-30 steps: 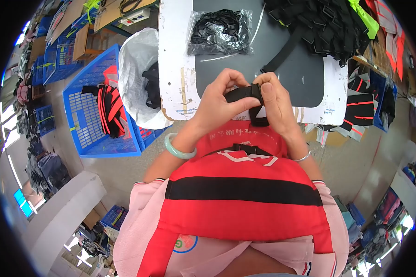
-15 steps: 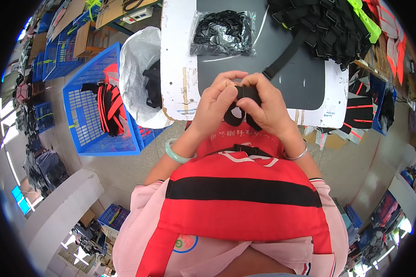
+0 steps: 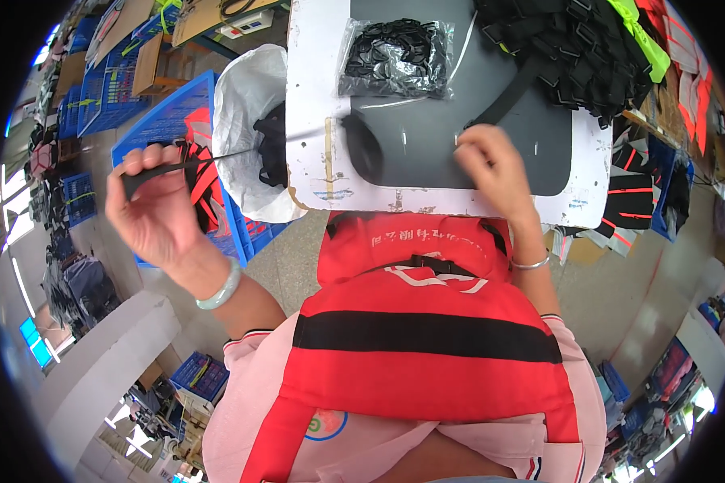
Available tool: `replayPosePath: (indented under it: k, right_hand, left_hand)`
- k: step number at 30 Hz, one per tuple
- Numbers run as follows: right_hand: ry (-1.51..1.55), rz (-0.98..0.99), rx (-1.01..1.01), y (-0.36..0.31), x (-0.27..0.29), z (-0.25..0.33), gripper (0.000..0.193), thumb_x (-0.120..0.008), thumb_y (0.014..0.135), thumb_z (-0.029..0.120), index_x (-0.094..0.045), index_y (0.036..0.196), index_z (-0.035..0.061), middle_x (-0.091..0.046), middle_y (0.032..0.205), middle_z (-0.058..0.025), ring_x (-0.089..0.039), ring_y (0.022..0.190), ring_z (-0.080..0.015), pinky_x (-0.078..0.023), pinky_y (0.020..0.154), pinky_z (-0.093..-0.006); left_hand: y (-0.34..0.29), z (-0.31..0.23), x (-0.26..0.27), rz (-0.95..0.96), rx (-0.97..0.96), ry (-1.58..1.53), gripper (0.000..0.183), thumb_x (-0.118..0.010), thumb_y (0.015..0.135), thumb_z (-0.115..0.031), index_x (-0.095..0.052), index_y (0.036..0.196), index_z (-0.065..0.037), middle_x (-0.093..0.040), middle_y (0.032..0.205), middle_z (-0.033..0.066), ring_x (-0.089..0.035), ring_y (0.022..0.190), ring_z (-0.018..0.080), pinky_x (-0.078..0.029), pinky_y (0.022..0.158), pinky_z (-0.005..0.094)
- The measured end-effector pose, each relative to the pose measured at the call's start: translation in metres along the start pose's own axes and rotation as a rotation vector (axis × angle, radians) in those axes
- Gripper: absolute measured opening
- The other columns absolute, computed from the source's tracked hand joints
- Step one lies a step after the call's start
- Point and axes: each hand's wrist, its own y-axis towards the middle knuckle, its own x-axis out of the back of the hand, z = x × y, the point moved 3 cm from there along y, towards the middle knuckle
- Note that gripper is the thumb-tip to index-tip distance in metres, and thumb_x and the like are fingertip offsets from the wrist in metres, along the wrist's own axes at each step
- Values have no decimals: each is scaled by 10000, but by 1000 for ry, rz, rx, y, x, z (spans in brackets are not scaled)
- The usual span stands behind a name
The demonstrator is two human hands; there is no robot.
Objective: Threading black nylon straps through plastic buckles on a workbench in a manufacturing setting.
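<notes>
My left hand (image 3: 157, 205) is raised over the blue crate at the left. Its thumb and fingers close on one end of a black strap (image 3: 165, 169). From there the strap runs rightward past the white sack, and its blurred looped far part (image 3: 364, 149) hangs over the table's left side. My right hand (image 3: 495, 165) is at the front right of the dark table mat, fingers curled. Its fingertips meet the lower end of another black strap (image 3: 515, 95), which trails from the heap of black straps with buckles (image 3: 580, 48); the fingers hide that end.
A clear bag of black plastic buckles (image 3: 396, 58) lies on the white-edged table (image 3: 318, 173). Left of the table stand a white sack (image 3: 238, 97) with black pieces inside and a blue crate (image 3: 157, 117) with red-and-black straps. Black-and-orange pieces (image 3: 630, 193) lie at the right.
My hands have parted from the table's front middle. The left one has swung far left, drawing the black strap along. The right one has moved right to the trailing strap's end.
</notes>
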Motion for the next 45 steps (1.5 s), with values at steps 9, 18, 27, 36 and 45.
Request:
replayPosePath:
  k: [9, 18, 27, 36, 45]
  right_hand:
    - [739, -468, -441, 23, 36, -63, 466, -598, 898, 155, -402, 1268, -48, -589, 976, -132, -648, 701, -174, -535, 544, -259]
    - [761, 18, -490, 20, -12, -30, 141, -640, 871, 161, -569, 872, 39, -636, 744, -76, -623, 666, -132, -513, 628, -244]
    - [1355, 26, -257, 15, 4, 8, 191, -499, 954, 200, -553, 1028, 33, -606, 986, -95, -585, 975, -212, -448, 906, -373]
    - [1652, -493, 90, -7, 177, -41, 111, -475, 942, 137, -502, 983, 38, -484, 788, -39, -479, 762, -170, -432, 778, -347]
    - [922, -312, -368, -16, 80, -13, 257, -427, 984, 274, -525, 922, 44, -403, 606, 17, -388, 512, -88, -347, 477, -242]
  left_hand:
    - [0, 46, 45, -294, -113, 1122, 148, -567, 888, -106, -663, 863, 5, -654, 871, 70, -608, 819, 137, -480, 754, 260]
    - [-44, 186, -4, 217, 354, 1011, 287, -708, 805, -191, -637, 1040, -42, -640, 963, 60, -584, 815, 121, -475, 737, 260]
    - [-64, 208, -36, 428, 566, 837, 179, -647, 841, -93, -623, 979, 18, -649, 818, 65, -615, 716, 109, -488, 643, 228]
    - [-31, 144, 51, -256, 406, 302, 75, -592, 887, -66, -562, 946, -30, -656, 916, 136, -658, 897, 233, -568, 741, 333]
    - [34, 212, 44, -189, 446, 505, 113, -650, 841, -123, -595, 899, -44, -608, 765, 56, -589, 702, 153, -468, 647, 293]
